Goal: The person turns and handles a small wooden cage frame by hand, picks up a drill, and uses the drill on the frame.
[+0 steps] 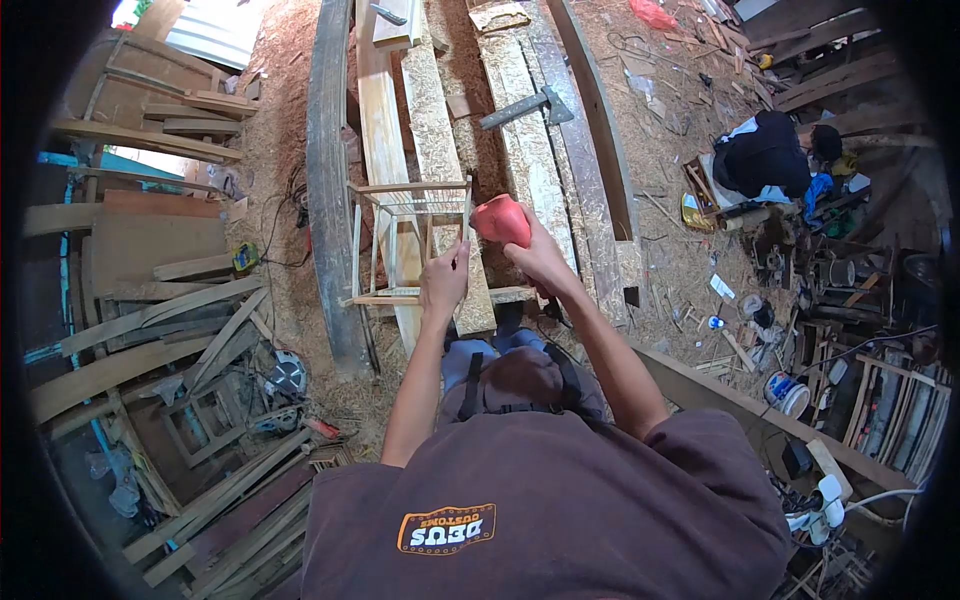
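Observation:
A small wooden frame with thin slats (412,207) stands on the plank bench in front of me. My left hand (444,281) is closed around its near right upright. My right hand (543,258) grips a red, rounded hand tool (503,220) whose exact kind I cannot make out. The tool's front end is close beside the frame's right side; whether they touch is unclear. Beyond the right hand, a hatchet (527,108) lies across the planks.
Long planks (428,115) strewn with sawdust form the bench. Stacked timber (150,325) fills the left side. On the right, another person (765,155) bends low near the floor. A white bucket (787,395) and a power strip (829,497) are at lower right.

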Demonstrator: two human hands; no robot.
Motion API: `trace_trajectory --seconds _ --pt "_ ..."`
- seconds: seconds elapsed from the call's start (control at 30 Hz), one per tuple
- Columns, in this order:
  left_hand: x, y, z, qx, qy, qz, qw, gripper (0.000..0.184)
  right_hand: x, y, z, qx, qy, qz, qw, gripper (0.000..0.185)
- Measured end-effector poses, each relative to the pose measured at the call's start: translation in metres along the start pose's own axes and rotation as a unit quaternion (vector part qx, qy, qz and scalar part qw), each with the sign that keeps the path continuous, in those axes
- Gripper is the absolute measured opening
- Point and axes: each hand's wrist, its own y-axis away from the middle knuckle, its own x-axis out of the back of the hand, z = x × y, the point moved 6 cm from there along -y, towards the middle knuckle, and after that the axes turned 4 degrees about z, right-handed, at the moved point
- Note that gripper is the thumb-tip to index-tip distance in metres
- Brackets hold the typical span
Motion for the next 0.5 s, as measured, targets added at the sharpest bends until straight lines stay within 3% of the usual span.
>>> trace_trajectory --seconds 0.1,0.5 --pt "-0.0046 -0.0019 -0.0060 -0.005 0.011 -0.003 1.000 0.046 -0.0007 -0.0049 0.0026 0.045 0.017 0.018 0.999 0.076" --pt "-0.0042 -0.0014 -0.0045 -0.008 0.005 -0.005 1.000 0.045 -0.0029 -0.0044 0.0042 0.002 0.020 0.008 1.000 0.072"
